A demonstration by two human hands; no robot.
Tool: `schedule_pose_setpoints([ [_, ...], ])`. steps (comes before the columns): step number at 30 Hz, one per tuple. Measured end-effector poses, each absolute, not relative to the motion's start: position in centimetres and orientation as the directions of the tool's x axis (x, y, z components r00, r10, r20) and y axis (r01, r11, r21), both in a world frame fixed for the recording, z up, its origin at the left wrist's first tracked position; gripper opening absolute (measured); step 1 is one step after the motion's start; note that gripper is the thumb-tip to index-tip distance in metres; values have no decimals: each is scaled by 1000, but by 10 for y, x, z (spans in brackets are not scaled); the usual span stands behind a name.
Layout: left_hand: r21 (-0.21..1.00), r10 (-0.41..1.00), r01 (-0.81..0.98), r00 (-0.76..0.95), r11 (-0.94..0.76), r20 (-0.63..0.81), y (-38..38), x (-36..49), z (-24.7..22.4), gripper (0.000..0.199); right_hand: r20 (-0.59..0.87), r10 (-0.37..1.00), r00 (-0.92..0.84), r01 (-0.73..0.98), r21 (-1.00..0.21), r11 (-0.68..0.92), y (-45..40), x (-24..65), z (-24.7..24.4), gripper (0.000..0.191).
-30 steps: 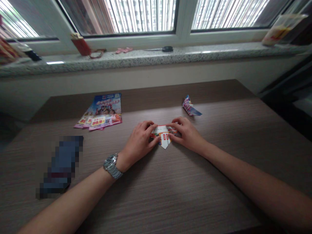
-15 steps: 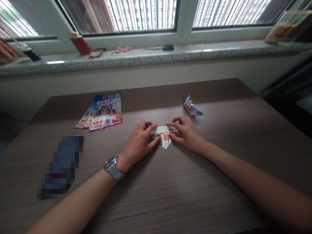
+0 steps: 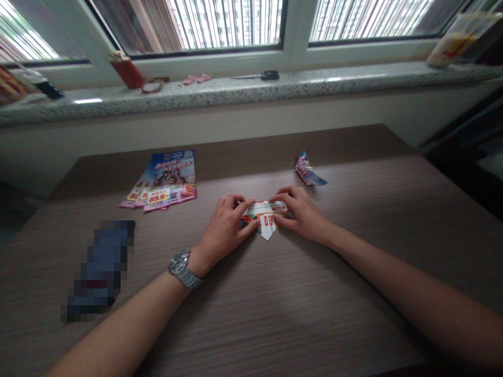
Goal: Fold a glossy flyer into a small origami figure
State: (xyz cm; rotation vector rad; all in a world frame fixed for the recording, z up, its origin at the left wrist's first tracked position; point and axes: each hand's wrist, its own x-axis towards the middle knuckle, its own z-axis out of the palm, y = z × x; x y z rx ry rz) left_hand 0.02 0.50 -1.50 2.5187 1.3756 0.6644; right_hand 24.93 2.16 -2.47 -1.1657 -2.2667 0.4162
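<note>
A folded piece of printed paper (image 3: 267, 222), white with red and orange print, lies on the brown table (image 3: 251, 314) with its point toward me. My left hand (image 3: 228, 222) grips its left side, thumb below and fingertips at the upper edge. On the right side, my right hand (image 3: 301, 214) does the same, with thumb and index finger on the paper. Beyond my right hand sits a small folded paper shape (image 3: 309, 172), blue and pink. Several printed leaflets (image 3: 173, 178) are stacked at the back left.
A dark blue pixelated object (image 3: 102, 267) lies at the left. On the granite windowsill (image 3: 220, 97) are a red container (image 3: 128, 72), pink pieces (image 3: 197, 79), dark-handled scissors (image 3: 269, 75) and a plastic bag (image 3: 451, 47) at the right.
</note>
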Motion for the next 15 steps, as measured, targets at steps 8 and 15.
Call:
schedule_pose_setpoints([
  [8, 401, 828, 726, 468, -560, 309, 4, 1, -12, 45, 345, 807, -479, 635, -499, 590, 21, 250, -24, 33],
  [15, 406, 812, 704, 493, -583, 311, 4, 2, -12, 35, 378, 794, -477, 619, -498, 608, 21, 250, -25, 49],
])
